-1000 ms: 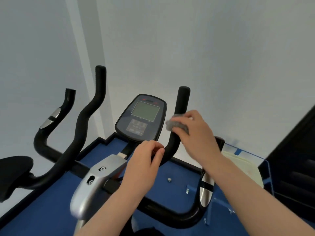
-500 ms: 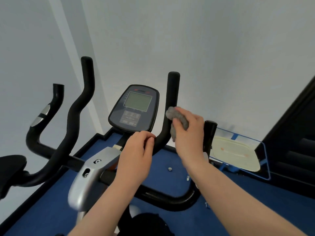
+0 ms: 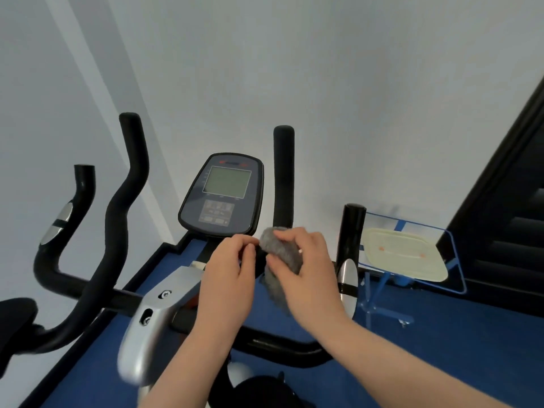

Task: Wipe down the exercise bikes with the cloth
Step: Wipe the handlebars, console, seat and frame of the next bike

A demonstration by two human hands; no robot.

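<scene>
On 1 handlebar (image 3: 283, 172), 2 hands (image 3: 228, 269) (image 3: 306, 266) clutch 1 grey cloth (image 3: 278, 251).

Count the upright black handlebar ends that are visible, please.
4: far-left short end, tall curved end beside it, tall end right of the console, short end further right. Others may be hidden.

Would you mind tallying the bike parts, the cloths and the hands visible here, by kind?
Black upright handlebar posts: 4
Console display: 1
Grey cloth: 1
Hands: 2, left hand, right hand holding the cloth
Total: 8
</scene>
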